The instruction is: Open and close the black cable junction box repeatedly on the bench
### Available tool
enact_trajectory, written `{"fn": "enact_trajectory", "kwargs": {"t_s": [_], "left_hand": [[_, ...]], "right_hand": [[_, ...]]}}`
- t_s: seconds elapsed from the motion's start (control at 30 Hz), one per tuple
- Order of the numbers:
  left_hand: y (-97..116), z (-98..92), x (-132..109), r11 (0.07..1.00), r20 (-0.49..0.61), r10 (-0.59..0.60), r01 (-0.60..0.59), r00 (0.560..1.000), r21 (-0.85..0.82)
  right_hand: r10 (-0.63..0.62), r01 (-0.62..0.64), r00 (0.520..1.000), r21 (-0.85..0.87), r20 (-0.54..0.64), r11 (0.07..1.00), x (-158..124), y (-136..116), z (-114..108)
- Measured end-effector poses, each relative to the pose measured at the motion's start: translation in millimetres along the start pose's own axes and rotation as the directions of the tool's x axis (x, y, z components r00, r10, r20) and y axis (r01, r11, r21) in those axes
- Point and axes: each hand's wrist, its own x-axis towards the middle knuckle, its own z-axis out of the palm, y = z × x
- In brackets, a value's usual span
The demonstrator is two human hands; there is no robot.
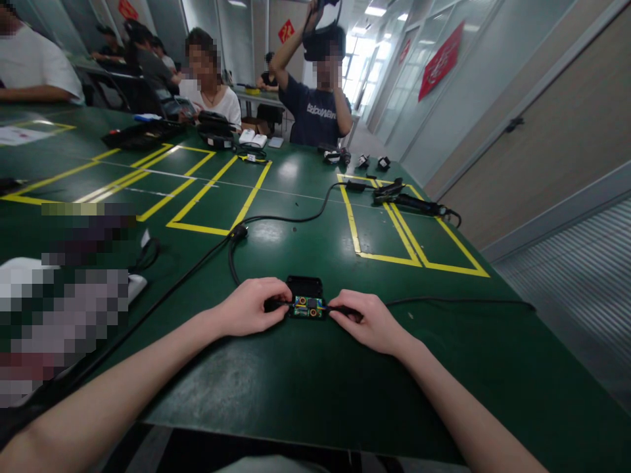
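A small green circuit board [308, 307] with copper coils lies on the green table [305, 381], close to the near edge. A black plastic case half [304, 286] sits just behind it. My left hand [251, 306] is closed, pinching the black cable [231, 253] where it enters the board's left end. My right hand [367, 320] is closed too, pinching the other black cable [458, 301] at the board's right end. That cable runs off to the right across the table.
Yellow tape rectangles [389, 223] mark the table top. Black adapters and leads [409, 200] lie at the far right, more devices [217, 131] at the far side. Two people sit across the table; another sits far left. The table's right edge drops to the floor.
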Motion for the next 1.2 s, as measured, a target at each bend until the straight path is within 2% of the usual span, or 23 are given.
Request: {"fn": "enact_trajectory", "kwargs": {"t_s": [0.13, 0.37, 0.63, 1.03, 1.2], "left_hand": [[-0.8, 1.8, -0.4, 1.0, -0.04, 0.02, -0.02, 0.999, 0.003], [0.6, 3.5, 0.6, 1.0, 0.0, 0.005, -0.005, 1.0, 0.026], [2.0, 5.9, 2.9, 0.994, -0.027, 0.075, -0.072, 0.997, 0.085], [-0.8, 7.7, 5.9, 0.999, -0.074, -0.037, 0.035, 0.997, -0.032], [-4.5, 11.3, 7.1, 0.997, -0.207, -0.057, 0.065, 0.977, 0.032]], "right_hand": [[0.008, -0.008, 1.0, -0.013, -0.007, 1.0, 1.1, -1.2, 0.3], [0.08, -0.082, 0.995, -0.045, -0.058, 0.996, 3.1, 1.9, 6.9], [0.05, -0.061, 0.993, -0.105, -0.11, 0.993, 6.4, 6.8, 16.5], [0.115, -0.13, 0.986, -0.117, -0.124, 0.985, 13.9, 4.1, 19.2], [0.124, -0.158, 0.968, -0.145, -0.219, 0.977, 17.4, 3.0, 22.1]]}}
